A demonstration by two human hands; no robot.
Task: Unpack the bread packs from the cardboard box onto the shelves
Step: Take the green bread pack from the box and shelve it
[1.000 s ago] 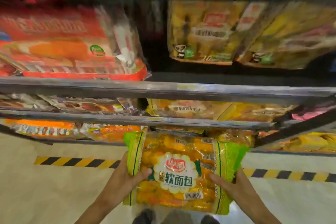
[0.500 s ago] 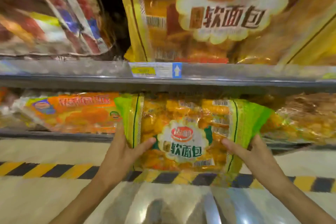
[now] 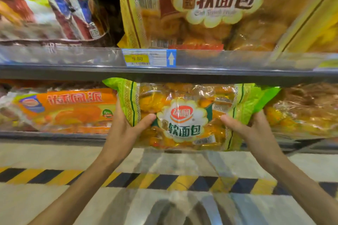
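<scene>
A green-edged clear bread pack (image 3: 184, 115) full of small yellow rolls is held flat between both hands. My left hand (image 3: 124, 126) grips its left end, thumb on top. Its right end is in my right hand (image 3: 250, 131), thumb on the front. The pack's far edge sits under the lip of the upper shelf (image 3: 73, 71), at the mouth of the lower shelf (image 3: 45, 136). The cardboard box is out of view.
An orange pie pack (image 3: 65, 109) lies left of the held pack, a clear bread pack (image 3: 307, 109) right of it. Above, a large yellow bread pack (image 3: 210, 9) and red packs (image 3: 42, 5) fill the upper shelf. A black-yellow striped line (image 3: 45, 176) crosses the floor.
The view dropped from the higher shelves to the lower ones and closed in. Both hands have carried the green pack up and forward to the lower shelf's opening.
</scene>
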